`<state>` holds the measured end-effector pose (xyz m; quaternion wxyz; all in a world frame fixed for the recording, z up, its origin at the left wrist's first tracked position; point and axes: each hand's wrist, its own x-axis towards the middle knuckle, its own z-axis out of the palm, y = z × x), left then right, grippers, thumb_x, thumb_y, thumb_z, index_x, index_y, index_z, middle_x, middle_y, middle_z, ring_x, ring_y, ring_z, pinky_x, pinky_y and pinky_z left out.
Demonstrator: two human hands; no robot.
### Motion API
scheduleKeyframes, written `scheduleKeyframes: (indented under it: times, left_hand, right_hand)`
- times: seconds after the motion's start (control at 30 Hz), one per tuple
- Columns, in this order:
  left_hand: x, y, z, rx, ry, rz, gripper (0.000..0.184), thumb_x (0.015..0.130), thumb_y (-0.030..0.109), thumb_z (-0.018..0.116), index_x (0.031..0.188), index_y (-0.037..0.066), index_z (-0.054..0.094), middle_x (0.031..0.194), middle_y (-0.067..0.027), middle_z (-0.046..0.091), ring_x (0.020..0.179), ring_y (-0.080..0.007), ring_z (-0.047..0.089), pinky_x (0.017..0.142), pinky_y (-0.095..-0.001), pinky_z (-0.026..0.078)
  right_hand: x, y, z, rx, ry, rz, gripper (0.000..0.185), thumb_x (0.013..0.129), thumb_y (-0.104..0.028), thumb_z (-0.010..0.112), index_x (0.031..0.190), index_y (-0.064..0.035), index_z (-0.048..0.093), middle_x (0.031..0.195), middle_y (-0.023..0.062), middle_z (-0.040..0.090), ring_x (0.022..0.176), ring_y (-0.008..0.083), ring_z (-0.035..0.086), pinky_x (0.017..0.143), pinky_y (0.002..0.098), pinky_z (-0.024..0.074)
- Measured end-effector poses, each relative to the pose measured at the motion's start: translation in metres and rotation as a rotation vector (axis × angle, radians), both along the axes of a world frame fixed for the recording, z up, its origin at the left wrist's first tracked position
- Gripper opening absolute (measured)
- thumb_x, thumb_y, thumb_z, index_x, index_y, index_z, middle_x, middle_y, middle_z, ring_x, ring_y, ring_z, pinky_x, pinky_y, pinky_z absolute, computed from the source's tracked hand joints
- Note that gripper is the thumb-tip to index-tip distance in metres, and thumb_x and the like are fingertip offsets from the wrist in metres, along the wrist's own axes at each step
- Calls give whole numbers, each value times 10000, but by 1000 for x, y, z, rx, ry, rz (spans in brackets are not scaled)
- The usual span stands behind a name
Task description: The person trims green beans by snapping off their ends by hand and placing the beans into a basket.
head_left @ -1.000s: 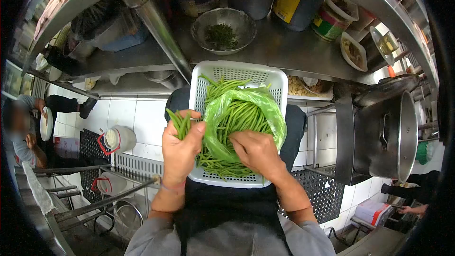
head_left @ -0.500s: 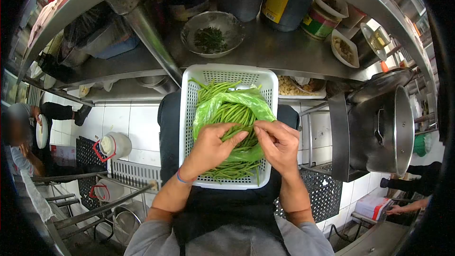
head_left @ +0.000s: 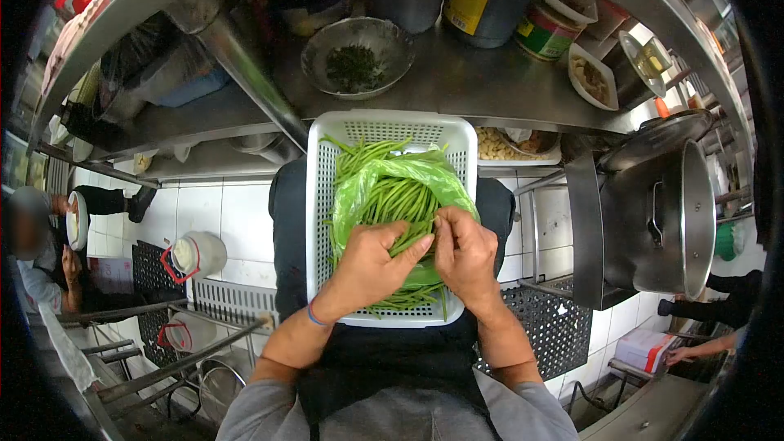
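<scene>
A white perforated basket (head_left: 392,122) rests on my lap. Inside it lies a green plastic bag (head_left: 445,171), its mouth spread around a heap of green beans (head_left: 392,200), with more beans loose in the basket behind and in front of the bag. Over the heap, my left hand (head_left: 373,259) is closed on green beans, thumb pointing right. Close beside it, my right hand (head_left: 465,249) pinches with thumb and forefinger at the tip of a bean; its other fingers are curled, and what lies inside them is hidden.
Ahead stands a steel shelf (head_left: 474,98) with a metal bowl of chopped greens (head_left: 355,65) and dark tubs (head_left: 490,4). A large steel pot (head_left: 653,220) is on the right. A white bucket (head_left: 196,255) stands left on the tiles. Other people are at both sides.
My right hand has moved a little left, nearer my left hand, and its fingers are curled more tightly. The view has shifted slightly.
</scene>
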<state>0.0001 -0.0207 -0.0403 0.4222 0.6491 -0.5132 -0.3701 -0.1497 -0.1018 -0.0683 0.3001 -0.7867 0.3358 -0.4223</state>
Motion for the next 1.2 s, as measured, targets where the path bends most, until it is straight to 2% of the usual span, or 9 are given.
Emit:
scheduleKeyframes:
  times: [0.17,0.27,0.4,0.5,0.63,0.67,1.07,1.17,1.2]
  left_hand:
    - [3,15,29,46,279,-78,234,916,208,716,870,-19,688,742,-63,675,675,-94,602,618,-280,476]
    - [5,25,43,65,320,-199,221,916,200,719,867,-13,691,758,-22,671,699,-71,590,615,-253,459]
    - [0,20,36,157,722,-42,191,921,178,713,882,-8,691,784,24,655,713,-58,560,619,-231,436]
    - [7,21,20,172,553,-187,259,970,205,662,1078,-28,691,886,31,668,808,-43,550,689,-239,465]
    - [11,23,7,273,562,-231,268,968,200,663,1096,-34,683,899,15,672,826,-48,549,727,-242,477]
    - [12,23,9,265,555,-234,268,967,202,664,1090,-35,683,893,14,672,823,-51,549,728,-244,479]
    - [12,19,5,211,475,-158,190,962,174,670,963,-13,707,820,31,657,776,-50,554,685,-241,467]
    - [7,24,6,156,401,-173,216,970,201,661,898,0,696,770,29,633,714,-43,545,633,-233,447]
    - [6,25,8,129,370,-185,234,974,214,656,874,5,691,748,30,622,683,-40,537,607,-228,437]
  right_hand:
    - [9,-3,1,-68,-100,-120,62,886,26,658,926,17,612,650,118,601,509,172,589,484,314,464]
    - [7,-3,-5,244,-100,-98,65,934,-38,630,918,24,618,622,80,566,530,103,540,481,274,426]
    - [-19,-9,10,1001,-453,473,183,985,-151,579,978,21,643,606,8,529,541,72,488,511,220,367]
    - [-25,-12,39,507,-145,432,180,958,-105,599,1081,10,664,600,31,514,548,66,479,511,241,381]
    - [-25,-14,49,77,137,551,230,859,-36,644,1078,26,677,721,146,638,610,251,649,570,365,516]
    - [-27,-13,52,72,199,565,191,832,-27,651,1012,28,684,791,160,674,686,333,671,603,398,543]
    - [-24,-7,45,13,193,481,47,808,1,689,850,17,677,686,146,637,612,324,656,558,379,535]
    - [-18,-9,26,-129,163,238,31,840,1,646,867,7,658,701,110,655,570,247,637,510,337,506]
    - [-19,-10,18,99,23,194,36,856,3,622,865,14,654,704,101,652,547,208,596,485,313,473]
